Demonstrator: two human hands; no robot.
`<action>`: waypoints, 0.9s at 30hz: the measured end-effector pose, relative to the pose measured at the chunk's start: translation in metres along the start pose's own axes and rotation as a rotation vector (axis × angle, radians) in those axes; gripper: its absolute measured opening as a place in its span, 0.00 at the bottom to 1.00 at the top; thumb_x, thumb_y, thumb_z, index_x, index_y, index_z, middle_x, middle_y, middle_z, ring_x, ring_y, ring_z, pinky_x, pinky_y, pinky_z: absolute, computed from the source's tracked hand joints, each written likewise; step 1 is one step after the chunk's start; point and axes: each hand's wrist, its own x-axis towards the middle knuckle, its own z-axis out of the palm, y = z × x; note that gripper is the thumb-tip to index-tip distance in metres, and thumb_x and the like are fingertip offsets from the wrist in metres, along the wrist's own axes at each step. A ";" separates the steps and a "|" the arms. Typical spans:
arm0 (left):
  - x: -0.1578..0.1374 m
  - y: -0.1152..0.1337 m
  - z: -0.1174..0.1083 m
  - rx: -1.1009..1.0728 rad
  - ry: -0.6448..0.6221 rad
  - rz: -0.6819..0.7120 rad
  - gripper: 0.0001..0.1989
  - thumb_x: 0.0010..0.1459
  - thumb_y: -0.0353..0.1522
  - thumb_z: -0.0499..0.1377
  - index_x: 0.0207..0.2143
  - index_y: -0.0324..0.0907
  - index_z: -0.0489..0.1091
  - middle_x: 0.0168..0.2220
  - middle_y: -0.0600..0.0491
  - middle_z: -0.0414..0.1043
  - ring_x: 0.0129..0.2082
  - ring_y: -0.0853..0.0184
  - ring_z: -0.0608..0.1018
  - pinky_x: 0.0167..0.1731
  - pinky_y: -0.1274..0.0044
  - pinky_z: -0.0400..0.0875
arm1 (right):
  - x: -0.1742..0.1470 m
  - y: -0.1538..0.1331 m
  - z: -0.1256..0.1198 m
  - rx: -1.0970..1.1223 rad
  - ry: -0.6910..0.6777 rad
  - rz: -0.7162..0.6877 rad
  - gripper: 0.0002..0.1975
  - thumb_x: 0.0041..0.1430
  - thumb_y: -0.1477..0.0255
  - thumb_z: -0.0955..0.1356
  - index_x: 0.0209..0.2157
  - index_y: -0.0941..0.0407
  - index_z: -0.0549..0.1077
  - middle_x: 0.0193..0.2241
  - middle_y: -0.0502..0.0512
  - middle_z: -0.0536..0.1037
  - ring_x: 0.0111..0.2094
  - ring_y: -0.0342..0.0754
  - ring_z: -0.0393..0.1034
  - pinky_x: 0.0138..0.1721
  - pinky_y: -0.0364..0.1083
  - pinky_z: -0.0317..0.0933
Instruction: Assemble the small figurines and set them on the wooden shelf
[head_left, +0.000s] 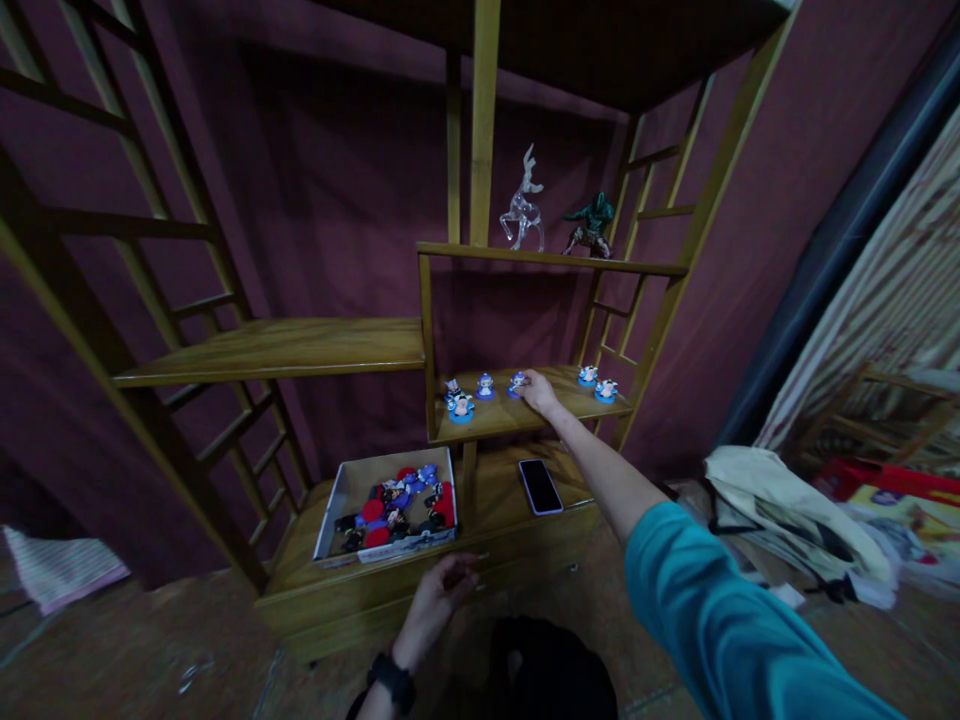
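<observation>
My right hand [538,393] reaches onto the middle shelf [517,420], its fingers closed on a small purple figurine [516,385] that stands on the board. A similar purple figurine [484,387] is just left of it. Farther left, a blue-based figurine [460,407] stands in front of a darker one [451,389]. At the shelf's right end are two blue-based figurines, one behind [587,376] and one in front [606,390]. My left hand [442,592] hovers before the cabinet's front edge, fingers loosely bent and apart, holding nothing.
An open cardboard box [334,520] with several red, purple and black figurines sits on the lower board. A phone [540,487] lies to its right. On the upper shelf stand a clear deer statuette [523,205] and a dark crouching figure [592,225]. Bags [795,510] lie at right.
</observation>
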 end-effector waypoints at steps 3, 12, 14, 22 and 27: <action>0.000 -0.001 0.000 0.013 0.005 0.008 0.22 0.42 0.44 0.63 0.37 0.39 0.73 0.28 0.51 0.73 0.30 0.65 0.72 0.33 0.75 0.66 | 0.001 0.001 -0.001 -0.027 0.017 0.003 0.12 0.40 0.81 0.69 0.31 0.56 0.72 0.27 0.48 0.76 0.31 0.44 0.70 0.41 0.46 0.64; 0.003 -0.007 0.000 -0.027 0.001 0.004 0.20 0.43 0.41 0.63 0.38 0.39 0.72 0.28 0.51 0.72 0.30 0.66 0.72 0.33 0.75 0.66 | 0.003 0.008 0.001 -0.042 0.010 -0.004 0.13 0.41 0.80 0.69 0.33 0.56 0.72 0.28 0.49 0.77 0.30 0.43 0.70 0.40 0.46 0.64; 0.002 -0.005 0.000 -0.022 0.001 0.009 0.20 0.43 0.41 0.63 0.37 0.39 0.73 0.29 0.51 0.73 0.30 0.65 0.73 0.33 0.75 0.66 | 0.004 0.009 0.001 -0.043 0.007 -0.008 0.13 0.41 0.80 0.69 0.34 0.56 0.72 0.28 0.49 0.77 0.30 0.43 0.70 0.40 0.46 0.64; 0.000 0.000 0.000 -0.012 -0.006 0.003 0.20 0.44 0.42 0.63 0.38 0.38 0.73 0.28 0.51 0.72 0.30 0.65 0.73 0.33 0.74 0.66 | 0.003 0.009 0.000 -0.058 -0.010 -0.021 0.13 0.42 0.79 0.68 0.34 0.56 0.72 0.29 0.50 0.77 0.31 0.44 0.70 0.41 0.47 0.64; 0.000 -0.001 0.000 -0.018 -0.007 -0.014 0.21 0.44 0.42 0.62 0.38 0.38 0.72 0.29 0.50 0.73 0.31 0.65 0.73 0.33 0.74 0.66 | 0.002 0.007 -0.002 -0.073 -0.027 -0.022 0.14 0.42 0.79 0.68 0.35 0.56 0.72 0.30 0.51 0.77 0.32 0.45 0.71 0.41 0.45 0.64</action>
